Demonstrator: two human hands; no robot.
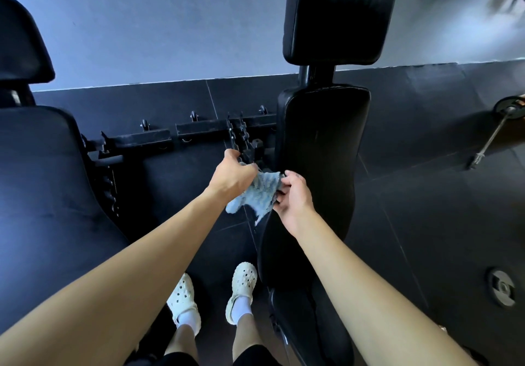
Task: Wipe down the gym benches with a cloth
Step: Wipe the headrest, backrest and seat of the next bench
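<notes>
A light blue cloth (pixel 260 193) is stretched between both hands, in the air by the left edge of a black padded bench (pixel 324 149). My left hand (pixel 234 173) grips the cloth's upper left part. My right hand (pixel 292 198) pinches its right side, just over the bench's edge. That bench runs from the lower middle up to a separate head pad (pixel 339 13). A second black bench (pixel 42 172) fills the left side.
Black metal bench frames with wheels (pixel 181 135) lie on the dark floor mats between the benches. A barbell (pixel 494 135) lies at the right and a weight plate (pixel 501 286) at lower right. My feet in white clogs (pixel 213 294) stand between the benches.
</notes>
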